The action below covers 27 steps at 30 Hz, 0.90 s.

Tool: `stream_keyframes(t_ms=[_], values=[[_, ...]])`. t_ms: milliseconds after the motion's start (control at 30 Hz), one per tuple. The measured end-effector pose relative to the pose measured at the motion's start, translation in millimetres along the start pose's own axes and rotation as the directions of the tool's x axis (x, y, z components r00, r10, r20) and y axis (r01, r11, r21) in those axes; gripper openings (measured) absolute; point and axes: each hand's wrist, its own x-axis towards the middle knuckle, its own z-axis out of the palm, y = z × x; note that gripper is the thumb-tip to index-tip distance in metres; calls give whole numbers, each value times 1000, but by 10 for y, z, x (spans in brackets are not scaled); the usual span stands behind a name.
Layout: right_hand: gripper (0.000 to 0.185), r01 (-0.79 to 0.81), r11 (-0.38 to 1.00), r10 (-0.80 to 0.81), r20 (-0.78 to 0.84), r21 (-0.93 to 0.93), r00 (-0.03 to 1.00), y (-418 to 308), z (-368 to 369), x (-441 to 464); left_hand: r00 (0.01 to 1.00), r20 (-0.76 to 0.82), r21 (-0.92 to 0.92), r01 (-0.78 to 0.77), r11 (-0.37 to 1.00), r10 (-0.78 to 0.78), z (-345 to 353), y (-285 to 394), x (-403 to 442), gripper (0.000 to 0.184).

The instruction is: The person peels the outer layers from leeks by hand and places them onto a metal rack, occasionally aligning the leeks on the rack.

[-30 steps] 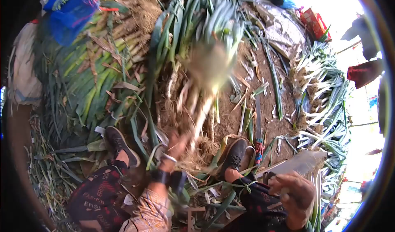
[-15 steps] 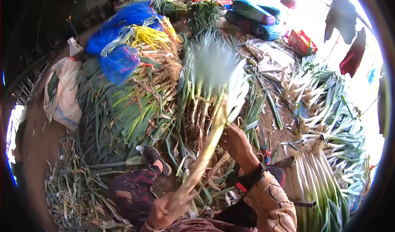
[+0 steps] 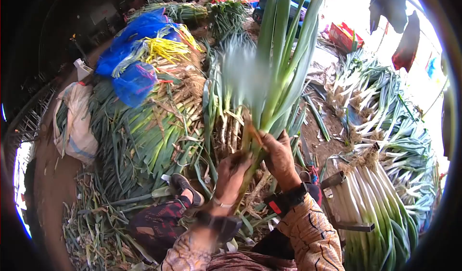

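Observation:
A large leek (image 3: pixel 276 100) stands upright before me, its broad green leaves reaching the top of the view. My right hand (image 3: pixel 280 160) is closed around its stalk just under the leaves. My left hand (image 3: pixel 233 172) is closed at the stalk's left side, by a brownish outer leaf (image 3: pixel 251 134); its fingertips are partly hidden. Below the hands, the lower stalk and root end are mostly covered by my left hand and wrist. Right behind the leek, more leeks (image 3: pixel 225 122) lean with their roots down.
A big leek heap (image 3: pixel 139 131) lies left, with blue net bags (image 3: pixel 132 86) and yellow ties (image 3: pixel 166 49) on top. Trimmed white leeks sit in a metal rack (image 3: pixel 353 226) at right; more leeks (image 3: pixel 380 117) lie behind it. Leaf scraps (image 3: pixel 101 227) cover the ground by my shoe (image 3: pixel 186 188).
My left hand has come up from the lower left to the stalk beside my right hand. The leek has swung more upright, and its leaves now show clearly.

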Motion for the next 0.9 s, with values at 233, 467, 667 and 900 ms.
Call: stream_keyframes(t_ms=[233,467,667,900], values=[[34,185,977,-208,-283,-105,936,-454,-454,373,990,51,472,95,876,-134,-300,-866,-628,20],[32,211,963,-255,-317,-166,914,-553,-576,315,638,375,926,-297,234,-673,-1682,-1241,-1229,38],[56,158,896,-253,-185,-415,950,-64,-212,172,850,299,738,-494,459,434,-483,-66,-168,59],[68,123,966,-129,-10,-228,992,-94,-16,25,926,-9,580,-304,756,378,-223,-424,715,26]])
